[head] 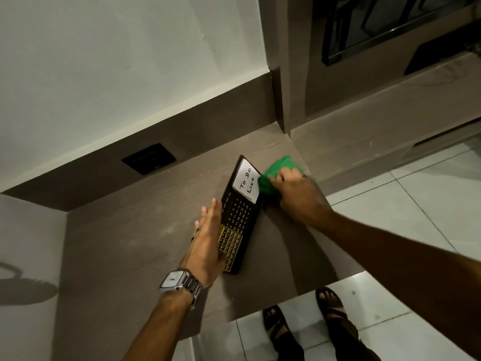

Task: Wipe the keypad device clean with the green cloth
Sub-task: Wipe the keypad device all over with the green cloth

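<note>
A long black keypad device (pixel 240 217) lies on the brown counter (pixel 135 243), with a gold keypad at its near end, number rows in the middle and a white "To Do List" note at its far end. My left hand (pixel 208 238) lies flat against the device's left edge, fingers stretched out, steadying it. My right hand (pixel 299 196) grips the bunched green cloth (pixel 279 170) at the device's far right edge, beside the white note. Part of the cloth is hidden under my fingers.
A black socket plate (pixel 149 158) is set in the brown back panel. A dark screen (pixel 390 24) hangs at the upper right above a lower shelf. The counter's front edge ends above the white tiled floor (pixel 429 204), where my sandalled feet (pixel 307 321) stand.
</note>
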Motion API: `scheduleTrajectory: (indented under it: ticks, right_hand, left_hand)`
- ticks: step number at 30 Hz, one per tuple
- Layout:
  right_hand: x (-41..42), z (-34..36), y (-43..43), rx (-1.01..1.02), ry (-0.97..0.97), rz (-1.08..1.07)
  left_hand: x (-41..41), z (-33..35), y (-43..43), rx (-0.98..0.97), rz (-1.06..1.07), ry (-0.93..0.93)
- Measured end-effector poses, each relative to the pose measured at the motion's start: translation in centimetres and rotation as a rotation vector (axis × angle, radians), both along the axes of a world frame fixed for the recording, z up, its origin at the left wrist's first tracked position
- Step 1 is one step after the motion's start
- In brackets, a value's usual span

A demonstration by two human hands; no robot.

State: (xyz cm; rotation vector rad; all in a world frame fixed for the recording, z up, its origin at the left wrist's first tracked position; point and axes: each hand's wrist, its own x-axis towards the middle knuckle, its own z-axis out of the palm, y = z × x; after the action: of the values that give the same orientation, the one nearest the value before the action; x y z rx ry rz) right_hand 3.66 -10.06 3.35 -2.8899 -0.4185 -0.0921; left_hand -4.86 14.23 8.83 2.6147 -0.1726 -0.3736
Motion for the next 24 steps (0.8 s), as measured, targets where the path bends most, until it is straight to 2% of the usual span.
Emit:
scheduleTrajectory:
  ticks: [2,5,7,10,11,14,16,19,22,24]
  right_hand:
    - [1.3,0.5,0.4,-0.006,-0.03,-0.078]
    - [-1.8,0.0,3.3,0.084,0.036,-0.063]
    - [-6.8,-0.9,5.6,0.17,0.069,0.096]
    - [-13.8,-1.7,7.7,0.205,0.145,0.449]
    - [-14.7,-1.6,7.7,0.217,0.184,0.492]
    - [-13.7,-0.1,6.4,0.345,0.16,0.364]
    - [-11.9,1.5,5.0,0.524,0.101,0.197]
    - [-9.6,3.1,3.6,0.818,0.045,0.026]
    - [-8.0,3.5,4.0,0.955,0.091,-0.048]
    - [-7.7,3.3,5.5,0.884,0.076,0.047]
  left_hand:
    - [0.1,-0.1,-0.1,0.014,-0.005,-0.005]
    - [0.0,-0.2,0.1,0.002,0.0,0.001]
    - [-0.1,-0.2,0.3,-0.018,-0.004,0.007]
    - [-0.1,0.0,0.4,-0.046,-0.011,0.017]
    - [-0.2,0.0,0.4,-0.052,-0.004,0.02]
    - [-0.1,0.5,0.6,-0.051,0.016,0.01]
    - [-0.2,0.7,0.9,-0.062,0.064,0.018]
    - [-0.6,1.0,1.5,-0.194,0.264,0.083]
    - [-1.3,0.7,1.6,-0.072,0.124,0.012]
    - [-1.5,0.6,1.7,-0.05,0.052,0.025]
